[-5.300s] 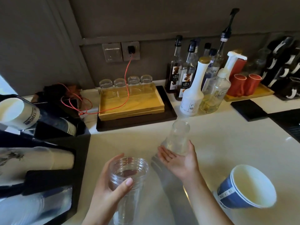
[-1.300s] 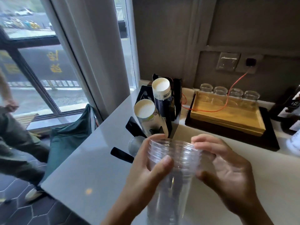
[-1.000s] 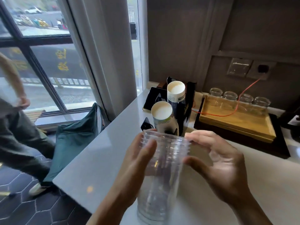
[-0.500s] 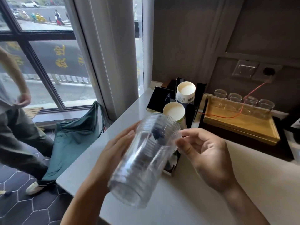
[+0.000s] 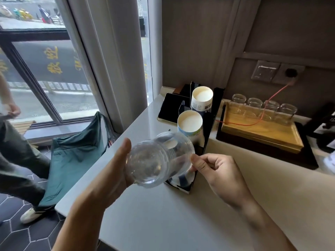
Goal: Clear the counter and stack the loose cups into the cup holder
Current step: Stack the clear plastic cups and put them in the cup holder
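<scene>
A stack of clear plastic cups (image 5: pixel 157 160) lies on its side in the air, base toward me and mouth toward the black cup holder (image 5: pixel 210 122). My left hand (image 5: pixel 116 171) grips the stack around its base end. My right hand (image 5: pixel 215 171) pinches the rim at the mouth end. The holder stands on the counter (image 5: pixel 181 214) just behind the stack. It carries two stacks of white paper cups, one in the upper slot (image 5: pixel 202 96) and one in the middle slot (image 5: pixel 189 122). The clear stack hides the holder's lowest slot.
A wooden tray (image 5: pixel 261 131) with several upturned glasses (image 5: pixel 264 107) sits right of the holder, and a red cable (image 5: pixel 266 104) runs across it to a wall socket. A dark tablet (image 5: pixel 172 109) lies behind the holder. A person walks past left of the counter edge, beside a green bag (image 5: pixel 76 153).
I have tipped the clear cup stack from upright onto its side and moved it closer to the holder's lowest slot. My right hand has shifted to the rim.
</scene>
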